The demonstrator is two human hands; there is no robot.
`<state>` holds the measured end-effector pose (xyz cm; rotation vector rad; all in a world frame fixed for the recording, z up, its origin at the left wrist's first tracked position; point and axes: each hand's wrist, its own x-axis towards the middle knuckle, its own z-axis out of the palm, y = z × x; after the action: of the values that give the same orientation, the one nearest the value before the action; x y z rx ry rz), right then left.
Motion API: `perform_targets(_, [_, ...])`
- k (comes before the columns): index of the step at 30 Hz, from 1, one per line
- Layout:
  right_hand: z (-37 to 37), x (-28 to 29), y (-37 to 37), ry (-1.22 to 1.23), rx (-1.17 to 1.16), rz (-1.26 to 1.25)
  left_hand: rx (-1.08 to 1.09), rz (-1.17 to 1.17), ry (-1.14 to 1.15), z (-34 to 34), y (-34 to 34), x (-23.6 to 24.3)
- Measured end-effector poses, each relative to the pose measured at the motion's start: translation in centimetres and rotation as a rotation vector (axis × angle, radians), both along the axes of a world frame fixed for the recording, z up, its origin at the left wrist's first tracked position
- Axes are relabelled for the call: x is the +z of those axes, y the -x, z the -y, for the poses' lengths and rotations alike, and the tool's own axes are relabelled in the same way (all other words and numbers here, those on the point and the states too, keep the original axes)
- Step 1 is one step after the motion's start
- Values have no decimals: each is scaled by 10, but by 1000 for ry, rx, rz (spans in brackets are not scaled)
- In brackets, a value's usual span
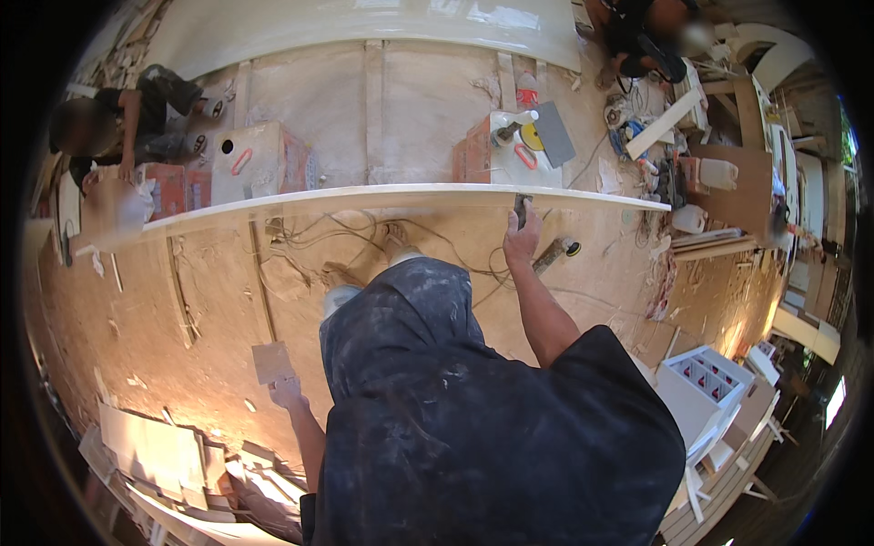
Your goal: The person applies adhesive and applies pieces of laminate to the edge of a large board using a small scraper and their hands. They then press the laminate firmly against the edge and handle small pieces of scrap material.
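Observation:
My left hand (287,391) hangs low at the left, fingers closed on a thin square beige-grey piece (271,362), perhaps a putty plate. My right hand (522,238) grips a small dark flat tool (521,209) against the front edge of a long white board (382,196), which lies across the view. Just behind the board, a carton-like block (496,182) carries a grey sheet (552,146), a yellow disc (533,136) and other small items. A power tool (555,257) and cords are on the dusty floor below the board, right of my right hand.
One person (123,127) crouches at far left, another (637,32) at upper right. A large pale sheet (364,27) lies at the back. Scrap boards (150,446) lie at lower left. A white boxy unit (701,391) stands at lower right; timber and containers (719,173) crowd the right side.

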<state>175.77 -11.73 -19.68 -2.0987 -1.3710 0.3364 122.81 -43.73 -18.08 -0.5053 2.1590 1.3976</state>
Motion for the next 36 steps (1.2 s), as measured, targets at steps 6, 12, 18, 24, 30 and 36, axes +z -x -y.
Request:
perform_targets(6, [-8,-6,1,1,-31,31,-347,-15,27,-97,57,13])
perform_targets(12, [12,-27,-4,-37,-105,54,-423,-21,31,-127,92,28])
perform_targets(18, [13,-21,-7,-31,-83,65,-356,53,86,-116,80,20])
perform_targets(24, [8,-22,-10,-61,-58,68,-369,43,71,-113,61,16])
perform_targets(30, [5,-28,-13,-67,-67,58,-404,64,62,-113,61,17])
perform_targets(36, [-4,-31,-11,-103,-44,74,-356,33,105,-119,42,29])
